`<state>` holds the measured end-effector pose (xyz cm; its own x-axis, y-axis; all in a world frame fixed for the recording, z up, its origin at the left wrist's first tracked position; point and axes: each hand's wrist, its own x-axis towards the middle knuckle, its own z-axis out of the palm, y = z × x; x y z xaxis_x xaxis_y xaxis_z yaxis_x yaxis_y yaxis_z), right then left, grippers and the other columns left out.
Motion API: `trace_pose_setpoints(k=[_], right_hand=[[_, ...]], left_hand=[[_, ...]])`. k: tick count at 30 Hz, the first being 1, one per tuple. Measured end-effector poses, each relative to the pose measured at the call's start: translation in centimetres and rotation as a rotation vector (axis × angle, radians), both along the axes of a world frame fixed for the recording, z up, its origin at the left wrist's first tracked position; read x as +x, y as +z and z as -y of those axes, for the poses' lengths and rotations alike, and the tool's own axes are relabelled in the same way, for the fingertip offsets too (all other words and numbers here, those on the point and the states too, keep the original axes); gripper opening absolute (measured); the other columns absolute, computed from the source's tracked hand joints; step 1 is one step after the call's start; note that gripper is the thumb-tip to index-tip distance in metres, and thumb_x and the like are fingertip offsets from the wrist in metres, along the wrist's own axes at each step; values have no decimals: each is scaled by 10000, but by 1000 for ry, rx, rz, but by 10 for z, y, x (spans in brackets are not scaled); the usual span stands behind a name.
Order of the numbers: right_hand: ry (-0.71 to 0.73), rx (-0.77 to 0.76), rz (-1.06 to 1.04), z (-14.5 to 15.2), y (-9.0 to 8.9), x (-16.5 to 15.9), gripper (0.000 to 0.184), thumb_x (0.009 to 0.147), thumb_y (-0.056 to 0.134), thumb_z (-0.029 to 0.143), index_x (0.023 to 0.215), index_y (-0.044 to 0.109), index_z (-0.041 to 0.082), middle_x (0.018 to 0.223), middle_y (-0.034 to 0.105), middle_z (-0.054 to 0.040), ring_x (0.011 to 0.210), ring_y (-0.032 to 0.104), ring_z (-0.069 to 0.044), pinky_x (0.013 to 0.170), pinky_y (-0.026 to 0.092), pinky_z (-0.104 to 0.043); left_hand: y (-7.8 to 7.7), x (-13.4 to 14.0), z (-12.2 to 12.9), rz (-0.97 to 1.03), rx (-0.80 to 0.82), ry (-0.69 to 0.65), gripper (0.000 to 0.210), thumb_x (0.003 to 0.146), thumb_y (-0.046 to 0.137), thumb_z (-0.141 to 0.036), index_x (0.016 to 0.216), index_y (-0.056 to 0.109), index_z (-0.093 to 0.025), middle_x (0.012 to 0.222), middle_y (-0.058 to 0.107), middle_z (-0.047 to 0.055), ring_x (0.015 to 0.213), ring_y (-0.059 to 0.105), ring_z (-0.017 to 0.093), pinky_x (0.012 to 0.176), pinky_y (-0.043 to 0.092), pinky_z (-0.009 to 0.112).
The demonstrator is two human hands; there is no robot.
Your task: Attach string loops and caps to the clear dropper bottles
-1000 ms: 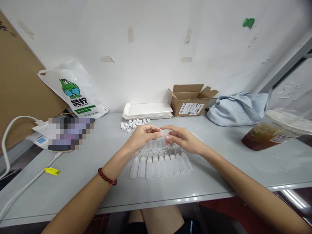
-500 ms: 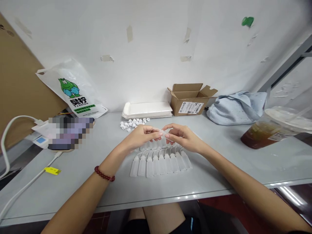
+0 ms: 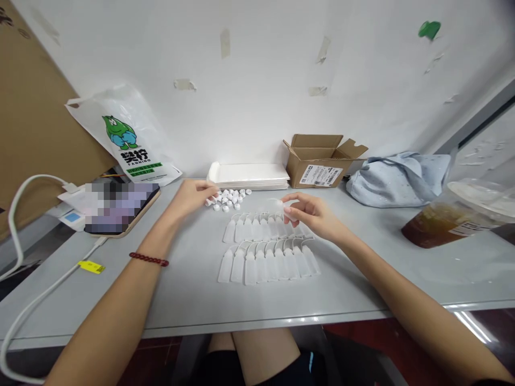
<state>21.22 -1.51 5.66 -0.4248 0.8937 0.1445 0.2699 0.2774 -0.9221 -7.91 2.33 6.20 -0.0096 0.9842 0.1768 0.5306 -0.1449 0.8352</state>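
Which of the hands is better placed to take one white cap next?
Probably the left hand: it is at the white caps, while the right hand is farther from them, near the bottles.

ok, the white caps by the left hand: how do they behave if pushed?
Likely light: the white caps look small beside the left hand. Probably apt to scatter, maybe roll, since they're round and lie loose on a smooth tabletop. They hold crisp shapes, so likely stiff.
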Motion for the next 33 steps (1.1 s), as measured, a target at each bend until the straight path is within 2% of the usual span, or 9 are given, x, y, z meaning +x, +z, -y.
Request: trace_pose_setpoints(k=[4, 8, 13, 16, 20, 23, 26, 29, 33], right_hand=[[-71, -15, -29, -3, 1, 0, 319, 848, 592, 459, 1016, 586, 187, 667, 647, -8, 569, 540, -121, 617, 471, -288], [-69, -32, -46, -2, 0, -2, 313, 844, 597, 464, 984, 582, 184, 667, 647, -14, 571, 540, -123, 616, 471, -292], [-54, -66, -48, -2, 0, -2, 304, 837, 607, 464, 966, 577, 191, 664, 649, -11, 574, 548, -128, 610, 468, -293], [-38, -79, -49, -1, 0, -3, 296, 839, 607, 455, 966, 572, 191, 664, 644, -10, 576, 544, -128, 607, 464, -293], [-9, -93, -73, 2, 1, -5, 281, 848, 601, 437, 971, 561, 188, 666, 637, -9, 594, 544, -127, 608, 464, -288], [14, -93, -92, 5, 0, -8, 279, 853, 597, 429, 977, 557, 183, 670, 634, -10, 594, 542, -123, 599, 460, -281], [31, -100, -118, 7, -1, -10, 285, 852, 599, 432, 990, 551, 187, 671, 634, -7, 588, 540, -122, 594, 459, -279], [42, -108, -137, 8, -2, -12, 286, 848, 603, 432, 992, 554, 189, 670, 637, -4, 585, 537, -120, 591, 459, -273], [85, -123, -140, 10, -3, -12, 271, 848, 608, 412, 984, 566, 182, 657, 631, -2, 583, 533, -114, 580, 458, -260]], left_hand=[[-4, -19, -4, -147, -15, 15, 206, 702, 650, -373, 688, 710, -177, 638, 659, 20, 655, 596, 205, 636, 412, 296], [-11, -2, 1, -298, 2, -13, 114, 635, 690, -301, 669, 712, -194, 690, 682, 56, 728, 612, 266, 658, 394, 317], [-20, 19, 9, -634, -5, -2, 140, 719, 567, -287, 702, 675, -201, 716, 680, 94, 698, 610, 274, 588, 364, 307], [-22, 23, 10, -648, -6, -2, 136, 724, 553, -275, 630, 612, -197, 665, 643, 87, 645, 582, 258, 554, 337, 308], [-9, 26, 15, -384, -56, -53, 192, 714, 602, -316, 568, 582, -193, 591, 595, 50, 591, 550, 212, 548, 362, 301], [7, 35, 27, 70, -169, -295, 222, 741, 625, -407, 706, 661, -190, 664, 622, 31, 549, 532, 151, 541, 419, 282], [14, 50, 41, 208, -258, -485, 221, 731, 673, -401, 775, 695, -185, 668, 629, 26, 561, 552, 139, 544, 456, 273], [8, 62, 47, 243, -251, -444, 207, 752, 681, -374, 813, 708, -178, 665, 637, 19, 600, 577, 135, 612, 480, 278], [0, 68, 48, 450, -222, -362, 236, 770, 684, -380, 887, 708, -177, 748, 664, 26, 687, 599, 131, 698, 494, 278]])
